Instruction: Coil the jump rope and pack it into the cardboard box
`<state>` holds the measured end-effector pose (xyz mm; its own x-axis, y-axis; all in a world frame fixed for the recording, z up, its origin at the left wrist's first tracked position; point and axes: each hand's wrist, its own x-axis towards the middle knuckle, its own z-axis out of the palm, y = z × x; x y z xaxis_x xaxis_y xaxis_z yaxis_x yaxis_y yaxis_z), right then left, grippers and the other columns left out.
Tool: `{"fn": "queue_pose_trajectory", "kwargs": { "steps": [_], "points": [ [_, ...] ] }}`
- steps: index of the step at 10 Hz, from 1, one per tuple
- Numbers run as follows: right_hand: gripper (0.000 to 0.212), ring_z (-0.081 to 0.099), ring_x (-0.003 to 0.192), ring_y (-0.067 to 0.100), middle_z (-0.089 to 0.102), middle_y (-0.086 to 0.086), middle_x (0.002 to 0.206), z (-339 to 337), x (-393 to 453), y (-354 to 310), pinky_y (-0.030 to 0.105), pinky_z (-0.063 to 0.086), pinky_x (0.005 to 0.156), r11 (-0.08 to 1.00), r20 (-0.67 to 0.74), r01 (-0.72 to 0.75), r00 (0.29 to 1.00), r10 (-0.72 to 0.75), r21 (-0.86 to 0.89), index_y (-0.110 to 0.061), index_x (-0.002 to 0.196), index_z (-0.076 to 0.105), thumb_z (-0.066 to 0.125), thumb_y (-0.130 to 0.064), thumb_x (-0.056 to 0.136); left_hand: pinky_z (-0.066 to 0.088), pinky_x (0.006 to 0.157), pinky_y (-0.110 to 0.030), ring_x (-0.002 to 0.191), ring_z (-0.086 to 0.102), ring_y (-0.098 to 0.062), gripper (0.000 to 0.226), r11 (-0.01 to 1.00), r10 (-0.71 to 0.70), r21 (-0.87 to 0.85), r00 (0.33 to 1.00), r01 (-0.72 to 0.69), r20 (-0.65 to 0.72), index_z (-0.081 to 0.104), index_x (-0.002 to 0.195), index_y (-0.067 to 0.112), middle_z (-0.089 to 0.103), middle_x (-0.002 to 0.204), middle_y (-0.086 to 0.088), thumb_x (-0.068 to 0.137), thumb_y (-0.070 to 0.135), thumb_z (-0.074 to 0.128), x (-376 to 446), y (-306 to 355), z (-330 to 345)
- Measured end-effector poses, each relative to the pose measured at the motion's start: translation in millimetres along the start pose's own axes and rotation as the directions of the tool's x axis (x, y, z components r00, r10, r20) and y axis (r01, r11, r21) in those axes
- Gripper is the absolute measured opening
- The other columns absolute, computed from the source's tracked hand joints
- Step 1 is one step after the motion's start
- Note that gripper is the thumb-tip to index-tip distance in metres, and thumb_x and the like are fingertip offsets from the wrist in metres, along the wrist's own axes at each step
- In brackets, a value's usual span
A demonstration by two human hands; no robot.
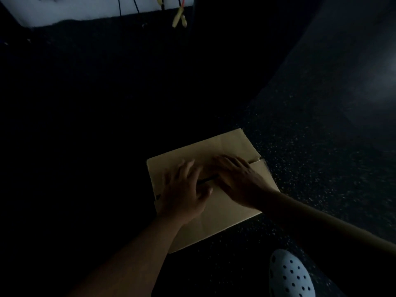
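A brown cardboard box (227, 144) lies on the dark speckled floor in the lower middle of the head view, its top flaps folded down. My left hand (184, 194) rests flat on the near flap with fingers spread. My right hand (235, 179) presses flat on the flaps beside it, fingers pointing left. A narrow dark gap shows between the flaps under my fingers. The jump rope is not visible; the flaps hide the inside of the box.
The scene is very dim. A light perforated clog (289, 275) is at the bottom right. Far off at the top, cables with yellow plugs (179, 19) hang against a pale wall (85, 9). Dark floor surrounds the box.
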<state>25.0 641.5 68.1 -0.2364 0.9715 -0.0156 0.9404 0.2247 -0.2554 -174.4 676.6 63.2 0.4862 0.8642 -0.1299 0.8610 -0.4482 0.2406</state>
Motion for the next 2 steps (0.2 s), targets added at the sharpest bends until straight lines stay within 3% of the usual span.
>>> {"fn": "queue_pose_trajectory", "kwargs": {
  "steps": [1,2],
  "points": [
    [0.060,0.044,0.145,0.030,0.051,0.008,0.155,-26.1,-14.1,-10.1,0.048,0.034,0.120,0.996,-0.020,-0.091,0.996,0.091,0.002,-0.022,0.146,0.054,0.029,-0.049,0.098,0.025,0.118,-0.053,0.147,0.034,-0.027,0.075,0.999,0.037,0.003,0.998,-0.037,-0.041,0.050,0.146,0.029,0.041,0.159,0.001,0.085,0.068,0.030,-2.3,13.5,-24.7],
    [0.054,0.040,0.147,0.026,0.047,0.005,0.158,-48.2,-23.6,-15.2,0.043,0.026,0.121,0.985,-0.089,-0.163,0.982,0.167,0.053,-0.024,0.150,0.049,0.032,-0.045,0.103,0.030,0.116,-0.049,0.142,0.040,-0.027,0.079,0.994,0.099,-0.030,0.993,-0.101,-0.063,0.052,0.145,0.028,0.047,0.154,0.001,0.083,0.069,0.025,-6.1,24.1,-44.3]
  ]
}}
